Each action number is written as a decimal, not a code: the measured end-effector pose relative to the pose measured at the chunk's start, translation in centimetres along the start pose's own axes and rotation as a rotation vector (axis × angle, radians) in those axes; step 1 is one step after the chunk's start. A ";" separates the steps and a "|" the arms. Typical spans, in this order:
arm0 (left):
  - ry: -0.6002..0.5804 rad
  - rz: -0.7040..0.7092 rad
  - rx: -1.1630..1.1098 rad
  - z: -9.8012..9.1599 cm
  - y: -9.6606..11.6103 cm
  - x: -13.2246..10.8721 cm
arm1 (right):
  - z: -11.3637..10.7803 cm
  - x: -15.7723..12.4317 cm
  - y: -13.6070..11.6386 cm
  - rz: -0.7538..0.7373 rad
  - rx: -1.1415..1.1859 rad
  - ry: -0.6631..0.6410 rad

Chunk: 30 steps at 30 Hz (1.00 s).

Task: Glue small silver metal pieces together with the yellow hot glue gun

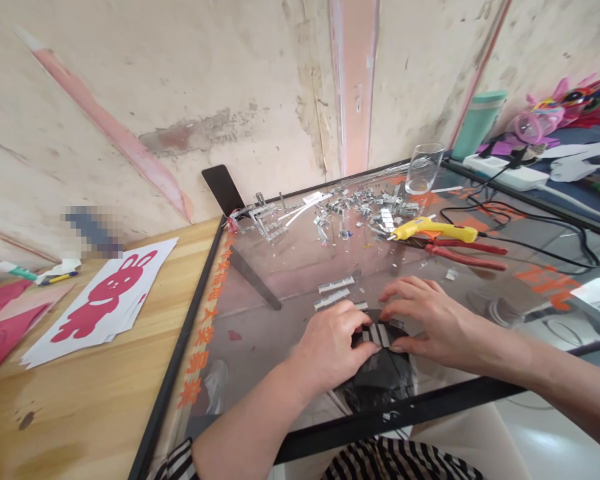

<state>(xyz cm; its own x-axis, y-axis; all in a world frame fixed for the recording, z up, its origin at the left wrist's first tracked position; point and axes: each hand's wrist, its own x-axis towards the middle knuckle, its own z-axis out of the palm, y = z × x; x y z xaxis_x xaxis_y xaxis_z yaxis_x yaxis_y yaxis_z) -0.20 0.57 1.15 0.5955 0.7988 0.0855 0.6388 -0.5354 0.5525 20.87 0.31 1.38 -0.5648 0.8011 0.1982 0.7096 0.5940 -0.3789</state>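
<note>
Small grey metallic strips point(379, 335) lie side by side between my two hands, close to the front edge of the glass-topped table point(290, 347). My left hand point(333, 343) pinches them from the left with thumb and forefinger. From the right, my right hand point(423, 320) holds their other side between curved fingers and thumb. Around and below them shows a dark, shiny patch point(380, 380); I cannot tell whether it lies on the glass or beneath it. Just beyond my left hand are loose silver strips point(336, 285). My fingers partly hide the held strips.
Pliers with red handles point(467, 255) lie under a corded yellow glue gun point(435, 231). Behind are scattered silver pieces point(365, 203), a drinking glass point(425, 170) and a phone point(223, 190). A dark flat bar point(255, 277) lies left; rabbit-printed paper point(100, 300) rests on the wooden table.
</note>
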 end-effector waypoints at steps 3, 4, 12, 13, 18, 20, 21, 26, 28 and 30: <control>0.001 -0.007 0.013 0.0 0.1 0.0 | 0.1 0.1 -0.2 -0.015 -0.007 0.006; 0.002 -0.009 0.018 0.1 0.2 -0.1 | 0.1 0.2 -0.4 -0.016 -0.008 0.005; 0.064 0.002 0.056 0.5 0.3 0.0 | -0.2 0.5 -1.0 -0.024 -0.028 0.000; 0.068 -0.001 0.059 0.5 0.3 0.0 | -0.2 0.5 -1.0 -0.026 -0.025 0.008; 0.066 -0.001 0.052 0.5 0.2 -0.1 | 0.0 0.7 -1.2 -0.031 -0.021 0.012; 0.066 -0.009 0.047 0.5 0.2 -0.1 | 0.0 0.8 -1.2 -0.033 -0.029 0.008; 0.068 -0.017 0.046 0.5 0.2 -0.1 | 0.0 0.8 -1.2 -0.035 -0.034 0.009; 0.084 -0.044 0.047 0.5 0.2 -0.1 | 0.1 0.9 -1.3 -0.041 -0.069 0.021; 0.088 -0.042 0.047 0.6 0.1 -0.1 | 0.2 1.0 -1.3 -0.041 -0.078 0.011; 0.088 -0.035 0.048 0.7 0.1 -0.1 | 0.2 1.1 -1.4 -0.038 -0.079 -0.004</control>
<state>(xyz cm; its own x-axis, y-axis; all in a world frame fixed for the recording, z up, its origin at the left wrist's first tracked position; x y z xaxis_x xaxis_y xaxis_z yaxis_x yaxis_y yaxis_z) 0.14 0.28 0.58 0.5286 0.8372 0.1400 0.6826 -0.5173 0.5162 19.19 0.36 1.89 -0.5939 0.7774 0.2072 0.7184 0.6284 -0.2983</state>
